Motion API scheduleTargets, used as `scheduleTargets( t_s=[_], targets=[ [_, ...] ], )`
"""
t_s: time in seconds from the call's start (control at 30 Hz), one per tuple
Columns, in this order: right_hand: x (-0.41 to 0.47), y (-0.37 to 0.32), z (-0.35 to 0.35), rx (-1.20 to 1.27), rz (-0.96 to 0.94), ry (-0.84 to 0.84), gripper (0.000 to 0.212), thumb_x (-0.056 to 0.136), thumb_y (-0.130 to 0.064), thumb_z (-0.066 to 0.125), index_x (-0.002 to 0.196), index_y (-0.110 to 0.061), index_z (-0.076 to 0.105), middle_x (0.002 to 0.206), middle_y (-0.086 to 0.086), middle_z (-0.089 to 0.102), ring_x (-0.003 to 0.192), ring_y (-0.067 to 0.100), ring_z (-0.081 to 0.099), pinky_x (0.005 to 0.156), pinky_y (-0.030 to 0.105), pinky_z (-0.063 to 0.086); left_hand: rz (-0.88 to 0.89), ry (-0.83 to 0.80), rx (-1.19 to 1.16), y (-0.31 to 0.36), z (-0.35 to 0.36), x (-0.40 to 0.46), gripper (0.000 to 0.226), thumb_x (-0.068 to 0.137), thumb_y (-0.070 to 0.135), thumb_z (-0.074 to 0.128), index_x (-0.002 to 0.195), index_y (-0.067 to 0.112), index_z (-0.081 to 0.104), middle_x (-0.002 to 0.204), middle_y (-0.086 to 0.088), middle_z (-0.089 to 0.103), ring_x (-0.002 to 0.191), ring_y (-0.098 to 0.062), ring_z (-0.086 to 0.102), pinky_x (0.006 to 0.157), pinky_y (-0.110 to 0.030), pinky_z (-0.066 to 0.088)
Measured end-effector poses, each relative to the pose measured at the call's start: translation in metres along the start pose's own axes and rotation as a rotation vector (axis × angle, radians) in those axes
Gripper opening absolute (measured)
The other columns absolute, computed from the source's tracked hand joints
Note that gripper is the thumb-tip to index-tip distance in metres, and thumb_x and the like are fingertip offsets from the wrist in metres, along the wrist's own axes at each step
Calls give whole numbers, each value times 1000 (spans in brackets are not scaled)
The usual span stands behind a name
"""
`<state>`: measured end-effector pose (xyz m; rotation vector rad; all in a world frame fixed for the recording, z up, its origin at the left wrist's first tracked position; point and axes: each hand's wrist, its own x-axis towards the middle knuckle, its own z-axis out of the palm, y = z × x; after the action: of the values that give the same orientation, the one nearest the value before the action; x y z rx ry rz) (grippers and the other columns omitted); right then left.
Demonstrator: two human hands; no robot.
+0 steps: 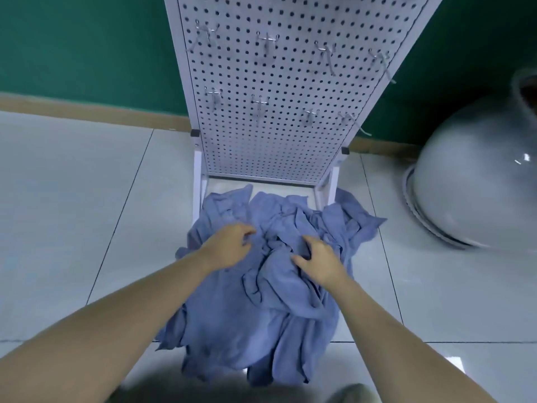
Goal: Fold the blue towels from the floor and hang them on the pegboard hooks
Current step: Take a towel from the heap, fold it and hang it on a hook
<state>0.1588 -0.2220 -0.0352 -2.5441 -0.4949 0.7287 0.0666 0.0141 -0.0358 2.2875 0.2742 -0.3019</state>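
So I'm crouching over the heap of blue towels (pixel 261 301) dumped on the floor (pixel 72 199), right at the foot of the pegboard (pixel 276 91). All the hooks (pixel 266 42) are hanging bare, so nothing's folded or hung yet, I'd say.

My left hand (pixel 229 247) is hovering over the upper left of the pile with fingers loosely curled, not obviously gripping anything. My right hand (pixel 316 258) is pressing down into a bunched ridge near the middle, fingers bent into the cloth; can't tell if it's actually pinching a layer.

The heap is stretching lengthwise from the stand's legs back toward me, directly under both hands. The right hand is closer to a grabbable fold, so it's probably the one lifting a towel free, straight up and toward me.
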Motion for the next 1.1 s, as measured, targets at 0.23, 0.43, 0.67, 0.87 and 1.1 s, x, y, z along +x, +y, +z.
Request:
scheduleTargets(
  t_s=[0.23, 0.43, 0.67, 0.87, 1.1],
  targets=[
    [20, 7, 15, 195, -17, 259, 42, 99, -11, 64, 61, -14, 46, 58, -1, 47, 57, 8, 43, 60, 31, 37, 11, -51, -88, 13, 29, 22, 39, 99, 14, 61, 138, 16, 60, 129, -6, 68, 119, -23, 63, 104, -41, 50],
    [16, -53, -37, 557, -94, 261, 26, 106, -16, 57, 90, 5, 60, 67, 4, 50, 60, 10, 41, 58, 23, 36, 143, 64, -185, 43, -3, 34, 57, 96, 6, 68, 149, 11, 46, 134, 0, 61, 120, -1, 58, 98, -15, 39],
    [-28, -129, -126, 707, -248, 215, 25, 105, -15, 58, 81, -16, 61, 62, -12, 59, 56, 3, 49, 58, 22, 37, 237, 188, -184, 101, -90, 15, 17, 94, 13, 68, 81, 24, 67, 78, 1, 69, 75, -10, 63, 73, -38, 47],
    [-93, -175, -198, 789, -322, 354, 34, 105, -17, 57, 72, -24, 61, 68, -6, 60, 70, 13, 51, 69, 32, 38, 327, 220, -298, 169, -172, -47, 16, 93, 24, 75, 92, 9, 70, 91, -17, 70, 78, -21, 64, 77, -34, 48],
    [-158, -203, -255, 814, -412, 425, 20, 105, -16, 55, 90, -14, 69, 83, -3, 71, 79, 14, 63, 78, 32, 48, 409, 298, -451, 234, -224, -116, 26, 96, 32, 70, 88, 11, 57, 73, 3, 65, 68, -9, 55, 72, -32, 43]
  ],
)
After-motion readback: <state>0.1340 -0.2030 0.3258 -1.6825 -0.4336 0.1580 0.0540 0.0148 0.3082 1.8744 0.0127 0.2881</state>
